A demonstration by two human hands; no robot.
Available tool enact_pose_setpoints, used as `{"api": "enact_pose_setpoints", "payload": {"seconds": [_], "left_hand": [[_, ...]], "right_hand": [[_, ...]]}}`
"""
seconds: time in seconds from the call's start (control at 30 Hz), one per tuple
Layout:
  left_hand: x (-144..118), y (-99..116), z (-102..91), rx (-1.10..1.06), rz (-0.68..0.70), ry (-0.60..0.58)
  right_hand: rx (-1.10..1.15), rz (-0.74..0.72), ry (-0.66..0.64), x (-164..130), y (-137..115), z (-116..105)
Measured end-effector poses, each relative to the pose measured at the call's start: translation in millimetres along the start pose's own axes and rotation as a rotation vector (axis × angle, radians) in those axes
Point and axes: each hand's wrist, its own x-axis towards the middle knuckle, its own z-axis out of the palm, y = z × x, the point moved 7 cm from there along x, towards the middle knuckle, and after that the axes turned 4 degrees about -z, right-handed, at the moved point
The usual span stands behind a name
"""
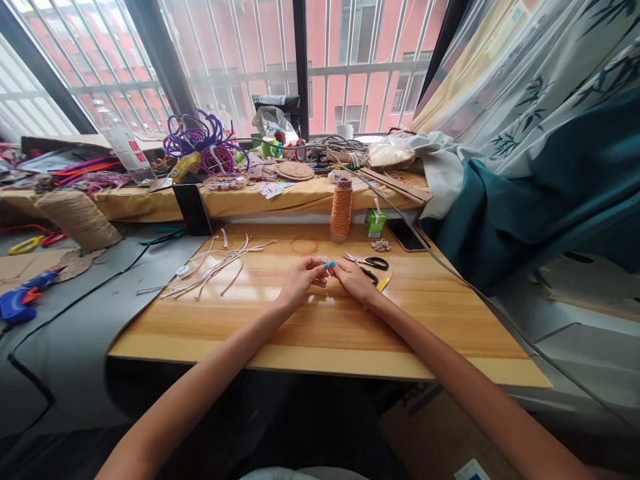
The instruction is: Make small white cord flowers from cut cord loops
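My left hand [302, 280] and my right hand [354, 279] meet over the middle of the wooden board, thumbs and fingertips pinched close together. What lies between the fingertips is too small to make out. Black-handled scissors [376, 264] lie just beyond my right hand, which partly hides them. Beside that wrist is a yellow tool [385, 282], partly covered. Behind the hands stands a cone of orange cord [341, 212], with a thin loop of orange cord [303, 246] to its left. White cords [220, 267] spread over the board's left part.
A green box [375, 222], a phone [407, 235] and a small beaded bunch [381, 245] sit at the back right. Another dark phone [192, 209] leans against the cluttered ledge. A grey cable [445, 267] crosses the right side. A blue glue gun [25, 297] lies far left.
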Motion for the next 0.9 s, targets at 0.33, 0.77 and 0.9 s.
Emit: {"api": "enact_pose_setpoints", "payload": {"seconds": [0.33,0.77,0.9], "left_hand": [[4,1,-3.5,-0.014,0.022,-0.067],[5,-10,-12.2,-0.056,-0.028,-0.036],[4,-12,-12.4,-0.081,-0.048,-0.043]], "right_hand": [[0.207,0.083,-0.17,-4,-5,7],[0.105,0.119,0.079,4,1,7],[0.092,0.118,0.147,4,0,4]]}}
